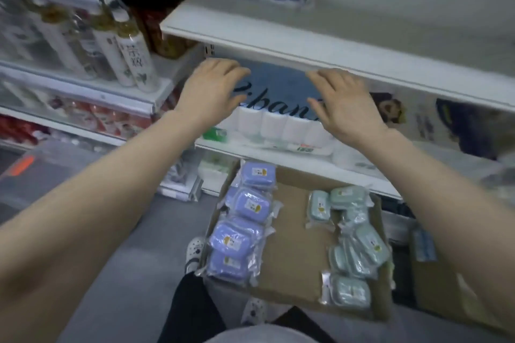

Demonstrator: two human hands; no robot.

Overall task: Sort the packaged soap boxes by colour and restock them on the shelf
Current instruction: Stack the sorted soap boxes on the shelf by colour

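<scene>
Purple soap boxes (242, 231) and green soap boxes (359, 248) lie in a carton (295, 259) well below both hands, none of them held. The purple ones are stacked under the left hand's side of the carton and the green ones are heaped under the right hand's side, with bare cardboard between them. The left hand (211, 92) and right hand (348, 108) are both raised to the shelf (292, 160), fingers spread and loose and gripping nothing. Between the two hands stands a blue pack of rolls (278, 86), with a hand at each end of it; whether the fingers touch it cannot be told. Just above the hands runs a white board (278, 36). Bottles (131, 61) stand to the left of the left hand.
</scene>
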